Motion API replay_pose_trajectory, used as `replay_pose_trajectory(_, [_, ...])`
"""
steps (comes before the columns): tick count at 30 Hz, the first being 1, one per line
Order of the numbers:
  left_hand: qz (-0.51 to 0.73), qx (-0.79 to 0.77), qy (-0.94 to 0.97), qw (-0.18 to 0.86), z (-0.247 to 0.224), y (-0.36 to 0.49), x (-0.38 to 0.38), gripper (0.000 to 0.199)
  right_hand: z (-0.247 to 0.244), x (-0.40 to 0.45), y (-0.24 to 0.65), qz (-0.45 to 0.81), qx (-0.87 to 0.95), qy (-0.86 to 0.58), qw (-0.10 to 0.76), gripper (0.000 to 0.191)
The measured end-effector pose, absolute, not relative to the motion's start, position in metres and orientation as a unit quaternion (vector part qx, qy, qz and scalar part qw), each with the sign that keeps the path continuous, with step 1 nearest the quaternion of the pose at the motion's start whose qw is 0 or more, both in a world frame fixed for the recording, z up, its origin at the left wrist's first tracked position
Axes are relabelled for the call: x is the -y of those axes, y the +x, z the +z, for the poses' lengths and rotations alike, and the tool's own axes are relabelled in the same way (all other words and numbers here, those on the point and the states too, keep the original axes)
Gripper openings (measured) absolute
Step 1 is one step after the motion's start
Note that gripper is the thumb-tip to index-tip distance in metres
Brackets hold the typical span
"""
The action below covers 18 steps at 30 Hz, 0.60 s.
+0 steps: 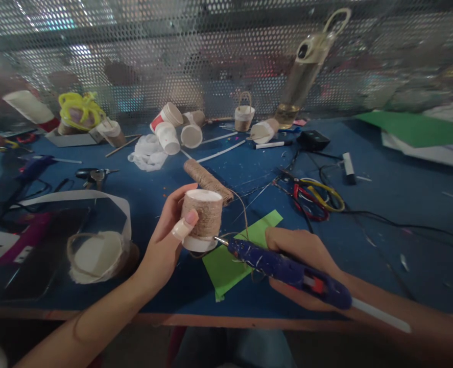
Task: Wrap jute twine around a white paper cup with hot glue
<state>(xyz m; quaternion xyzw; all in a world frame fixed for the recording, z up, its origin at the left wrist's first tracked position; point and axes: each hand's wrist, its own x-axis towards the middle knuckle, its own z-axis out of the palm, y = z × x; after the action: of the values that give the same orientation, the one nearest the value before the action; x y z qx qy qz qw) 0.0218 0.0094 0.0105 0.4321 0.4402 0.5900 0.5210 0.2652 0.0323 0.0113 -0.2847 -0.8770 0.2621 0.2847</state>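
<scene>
My left hand (168, 230) grips a twine-wrapped cup (208, 217) over the near edge of the desk (383, 278). My right hand (301, 242) is closed around a blue glue gun (262, 258), its nozzle at the cup's lower edge; I cannot tell whether it touches. Below them lies a green sheet (226, 271), and just behind the cup a roll of twine (207, 181) whose loose strand loops close to the nozzle. Further right, I have scissors (296, 194) tangled among black cords (383, 219); to the left, a small handled basket (99, 255) beside a white strip (76, 195). Paper cups (167, 138), a crumpled plastic bag (147, 153) and a tilted bottle (299, 82) line the back, before a perforated screen (218, 51). The cup's long axis is near upright, a pale round end facing up, a bare white band below. The glue gun runs slantwise, nozzle pointing left and away from me.
</scene>
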Motion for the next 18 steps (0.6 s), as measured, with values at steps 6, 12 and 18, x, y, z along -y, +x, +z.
replay_pose_trajectory(6, [0.584, -0.438, 0.434, 0.528, 0.0088, 0.0212, -0.011, 0.033, 0.0117, -0.0332, 0.2653, 0.26, 0.88, -0.285, 0.278, 0.019])
replay_pose_trajectory(12, [0.602, -0.443, 0.404, 0.527, 0.0109, 0.021, -0.0123, 0.03, 0.0102, -0.0372, 0.265, 0.29, 0.863, -0.285, 0.299, 0.023])
replay_pose_trajectory(18, [0.605, -0.44, 0.395, 0.534, 0.0137, 0.0204, -0.0128, 0.034, 0.007, -0.041, 0.2676, 0.29, 0.851, -0.306, 0.313, 0.023])
